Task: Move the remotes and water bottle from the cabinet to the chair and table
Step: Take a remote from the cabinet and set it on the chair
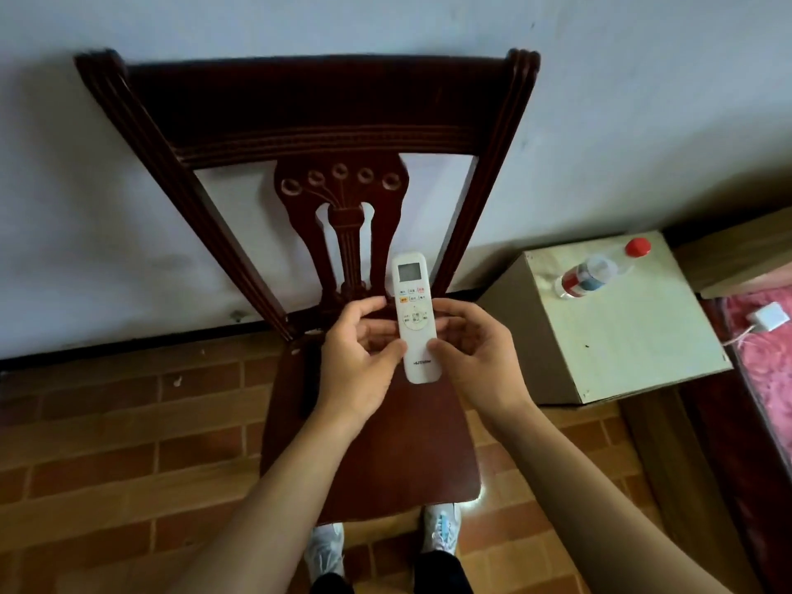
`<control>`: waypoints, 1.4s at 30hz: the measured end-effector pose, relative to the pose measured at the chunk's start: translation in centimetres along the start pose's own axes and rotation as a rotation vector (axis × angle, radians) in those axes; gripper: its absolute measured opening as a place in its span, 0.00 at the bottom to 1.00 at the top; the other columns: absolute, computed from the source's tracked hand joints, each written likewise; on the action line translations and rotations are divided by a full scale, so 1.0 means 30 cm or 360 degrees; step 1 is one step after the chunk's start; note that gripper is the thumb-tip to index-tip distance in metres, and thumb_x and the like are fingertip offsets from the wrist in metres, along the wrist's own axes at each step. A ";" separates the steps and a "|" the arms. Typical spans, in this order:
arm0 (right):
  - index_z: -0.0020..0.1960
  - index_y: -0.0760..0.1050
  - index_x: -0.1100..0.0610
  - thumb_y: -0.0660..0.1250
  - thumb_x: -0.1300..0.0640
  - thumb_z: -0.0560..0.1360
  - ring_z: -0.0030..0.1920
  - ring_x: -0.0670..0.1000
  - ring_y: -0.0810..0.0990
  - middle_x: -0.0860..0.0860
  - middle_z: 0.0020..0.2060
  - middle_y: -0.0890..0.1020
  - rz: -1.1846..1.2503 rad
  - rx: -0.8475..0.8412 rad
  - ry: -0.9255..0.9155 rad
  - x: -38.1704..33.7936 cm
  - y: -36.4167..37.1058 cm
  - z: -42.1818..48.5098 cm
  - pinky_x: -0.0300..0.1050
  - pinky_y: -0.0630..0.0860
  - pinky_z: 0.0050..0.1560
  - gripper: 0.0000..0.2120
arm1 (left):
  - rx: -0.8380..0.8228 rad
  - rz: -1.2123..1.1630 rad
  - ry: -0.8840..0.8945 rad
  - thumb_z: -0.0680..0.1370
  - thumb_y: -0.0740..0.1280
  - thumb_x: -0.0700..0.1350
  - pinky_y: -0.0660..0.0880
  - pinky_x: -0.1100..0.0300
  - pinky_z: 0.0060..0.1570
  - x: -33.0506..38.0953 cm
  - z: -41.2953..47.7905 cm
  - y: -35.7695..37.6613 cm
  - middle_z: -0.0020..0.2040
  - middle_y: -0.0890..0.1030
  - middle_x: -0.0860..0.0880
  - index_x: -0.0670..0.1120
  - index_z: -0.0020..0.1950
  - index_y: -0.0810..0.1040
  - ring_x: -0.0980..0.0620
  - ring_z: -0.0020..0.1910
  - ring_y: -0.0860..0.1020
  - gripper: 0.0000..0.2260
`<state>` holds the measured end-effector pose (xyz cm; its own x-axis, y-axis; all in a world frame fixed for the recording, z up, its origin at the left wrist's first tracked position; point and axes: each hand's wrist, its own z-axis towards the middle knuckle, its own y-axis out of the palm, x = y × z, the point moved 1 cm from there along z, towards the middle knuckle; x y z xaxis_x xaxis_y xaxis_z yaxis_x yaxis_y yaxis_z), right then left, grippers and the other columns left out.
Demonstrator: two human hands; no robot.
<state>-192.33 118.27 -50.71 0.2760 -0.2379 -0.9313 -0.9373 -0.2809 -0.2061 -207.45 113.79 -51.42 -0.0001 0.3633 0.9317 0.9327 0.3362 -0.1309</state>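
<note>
Two hands, one item held. Left hand (360, 358): fingers curled, thumb and fingertips pinching the left edge of the white remote (415, 319). Right hand (475, 358): fingers curled likewise, thumb pinching the same remote's right edge near its lower end.

White remote: buttons up, screen end pointing to the chair's back, held above the rear part of the seat; whether it touched the seat could not be told.

Chair (385, 443): dark wood, carved back, standing against a pale wall. A dark oblong shape (309, 379) lay along the seat's left edge, partly hidden by the left hand; its kind could not be told.

Water bottle (591, 274): clear, red cap, lying on its side near the far edge of the pale wooden stand (634, 336) just right of the chair, cap toward the far right corner.

White charger (769, 317): on a pink cover (767, 379) at the right.

Two light shoes (441, 527): on the brick-patterned floor, at the seat's near edge.
</note>
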 end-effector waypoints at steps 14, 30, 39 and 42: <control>0.58 0.82 0.50 0.69 0.74 0.73 0.46 0.48 0.85 0.50 0.44 0.87 -0.0013 -0.0060 0.0294 0.675 0.165 0.103 0.49 0.83 0.51 0.22 | 0.0041 0.0131 -0.0209 0.73 0.72 0.31 0.82 0.58 0.49 -0.685 0.111 0.074 0.51 0.86 0.50 0.47 0.56 0.80 0.55 0.50 0.84 0.16; 0.58 0.81 0.49 0.68 0.71 0.74 0.49 0.49 0.86 0.50 0.47 0.86 -0.0173 -0.0007 0.0485 1.026 0.203 0.297 0.50 0.85 0.52 0.21 | -0.0013 0.0279 -0.0256 0.76 0.68 0.34 0.78 0.71 0.43 -0.975 0.278 0.215 0.54 0.83 0.50 0.47 0.65 0.80 0.58 0.50 0.81 0.18; 0.60 0.80 0.52 0.70 0.69 0.74 0.48 0.49 0.86 0.50 0.47 0.86 -0.0399 0.0008 0.0515 1.058 0.202 0.328 0.50 0.84 0.52 0.19 | -0.0059 0.0276 -0.0320 0.78 0.67 0.34 0.75 0.77 0.42 -0.977 0.292 0.233 0.52 0.81 0.56 0.46 0.67 0.77 0.63 0.50 0.79 0.19; 0.60 0.80 0.52 0.71 0.66 0.74 0.47 0.48 0.85 0.50 0.47 0.86 -0.0428 -0.0005 0.0499 1.052 0.199 0.325 0.45 0.84 0.50 0.17 | -0.0054 0.0249 -0.0349 0.79 0.67 0.34 0.74 0.77 0.42 -0.982 0.286 0.228 0.49 0.79 0.62 0.47 0.67 0.77 0.64 0.50 0.79 0.18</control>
<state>-191.29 118.14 -84.26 0.5631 -0.4271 -0.7074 -0.8223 -0.3743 -0.4286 -204.16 112.85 -82.68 0.0702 0.5896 0.8047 0.9390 0.2332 -0.2528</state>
